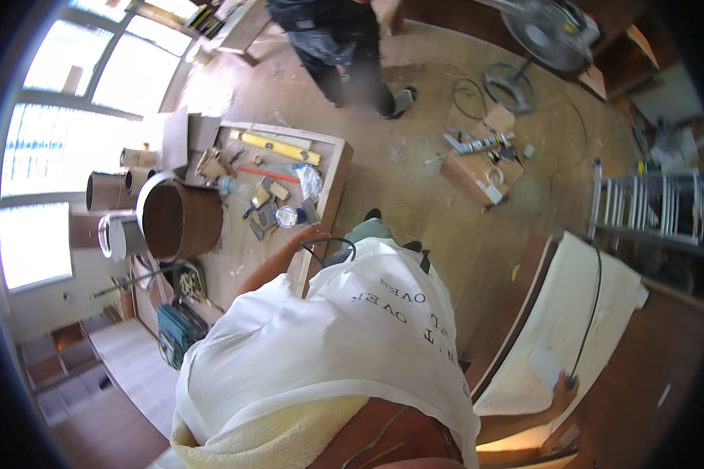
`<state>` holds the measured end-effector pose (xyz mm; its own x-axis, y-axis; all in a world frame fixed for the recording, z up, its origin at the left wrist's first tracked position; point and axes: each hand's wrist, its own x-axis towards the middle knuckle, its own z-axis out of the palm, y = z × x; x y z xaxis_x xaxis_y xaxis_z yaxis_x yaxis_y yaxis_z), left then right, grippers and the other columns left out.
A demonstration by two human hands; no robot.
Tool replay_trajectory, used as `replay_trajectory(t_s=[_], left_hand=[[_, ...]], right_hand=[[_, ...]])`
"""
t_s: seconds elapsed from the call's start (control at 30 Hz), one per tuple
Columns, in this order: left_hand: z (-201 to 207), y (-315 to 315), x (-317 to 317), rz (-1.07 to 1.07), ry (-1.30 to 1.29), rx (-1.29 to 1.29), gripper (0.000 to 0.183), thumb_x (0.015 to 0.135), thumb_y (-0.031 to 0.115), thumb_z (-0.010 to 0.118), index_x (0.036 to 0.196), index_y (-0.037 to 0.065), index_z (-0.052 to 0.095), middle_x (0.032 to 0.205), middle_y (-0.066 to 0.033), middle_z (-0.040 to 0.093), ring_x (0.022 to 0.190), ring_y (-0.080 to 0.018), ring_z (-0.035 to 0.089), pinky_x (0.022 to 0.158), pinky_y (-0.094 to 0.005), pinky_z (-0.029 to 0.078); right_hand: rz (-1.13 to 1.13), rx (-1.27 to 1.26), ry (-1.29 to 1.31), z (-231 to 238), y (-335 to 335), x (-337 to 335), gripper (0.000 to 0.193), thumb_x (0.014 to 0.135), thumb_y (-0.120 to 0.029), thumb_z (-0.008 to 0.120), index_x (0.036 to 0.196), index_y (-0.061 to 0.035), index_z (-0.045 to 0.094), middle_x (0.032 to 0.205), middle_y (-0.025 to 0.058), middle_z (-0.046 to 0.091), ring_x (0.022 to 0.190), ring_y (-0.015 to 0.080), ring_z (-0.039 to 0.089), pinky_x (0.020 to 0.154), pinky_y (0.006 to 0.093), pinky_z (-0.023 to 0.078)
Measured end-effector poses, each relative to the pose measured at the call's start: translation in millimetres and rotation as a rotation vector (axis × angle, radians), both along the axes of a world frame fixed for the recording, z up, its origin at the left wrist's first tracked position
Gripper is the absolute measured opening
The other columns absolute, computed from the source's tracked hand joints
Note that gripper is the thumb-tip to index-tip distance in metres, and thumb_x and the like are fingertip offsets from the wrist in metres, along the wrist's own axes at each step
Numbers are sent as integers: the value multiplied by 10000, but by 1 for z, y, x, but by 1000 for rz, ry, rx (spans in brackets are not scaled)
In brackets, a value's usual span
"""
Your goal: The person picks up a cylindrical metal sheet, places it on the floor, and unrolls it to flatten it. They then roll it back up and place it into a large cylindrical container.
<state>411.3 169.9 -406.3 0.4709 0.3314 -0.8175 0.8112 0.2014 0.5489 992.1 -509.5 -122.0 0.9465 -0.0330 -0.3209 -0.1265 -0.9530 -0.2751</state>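
At the lower right, my right hand (562, 397) is closed at the end of a black cord (594, 313), around a small dark piece I cannot make out. A pale flat rectangular piece (545, 366) lies beside those fingers, over a white-covered panel (575, 301). My left hand (311, 234) is at the edge of the low wooden worktable (333, 176); its fingers are too small and partly hidden to read. Close to it curves a black loop of cord (328, 241), and a round can (287, 216) stands on the tabletop just beyond.
Brown curved cylinders (181, 221), a yellow level (278, 147) and several small tools share the worktable. A cardboard box (477, 178) with a caulking gun (477, 144) sits on the floor. Another person (332, 47) stands ahead. A fan (546, 35) and stepladder (649, 205) are at right.
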Motion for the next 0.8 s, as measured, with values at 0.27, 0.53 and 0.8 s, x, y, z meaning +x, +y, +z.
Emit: replay_trajectory(t_s=[0.27, 0.53, 0.8], left_hand=[[-21, 14, 3, 173, 8, 295, 508, 869, 434, 678, 1189, 40, 664, 1188, -154, 675, 1103, -270, 636, 971, -408, 491], [-33, 72, -11, 472, -62, 402, 569, 891, 405, 689, 1252, -25, 597, 974, -161, 719, 932, -242, 675, 810, -353, 535], [-44, 66, -72, 1064, -73, 204, 527, 845, 368, 732, 1202, -9, 639, 1080, -161, 679, 843, -238, 678, 747, -363, 534]], right_hand=[[349, 1, -1144, 40, 265, 10, 468, 860, -474, 739, 1075, -63, 675, 982, 166, 648, 897, 376, 627, 792, 480, 517], [1165, 580, 42, -35, 647, -66, 448, 919, -204, 656, 1330, -50, 565, 1274, 170, 600, 1171, 329, 558, 993, 408, 434], [1828, 533, 306, -1, 887, -219, 451, 870, -199, 691, 1294, -77, 594, 1208, 134, 643, 1085, 280, 612, 950, 383, 470]])
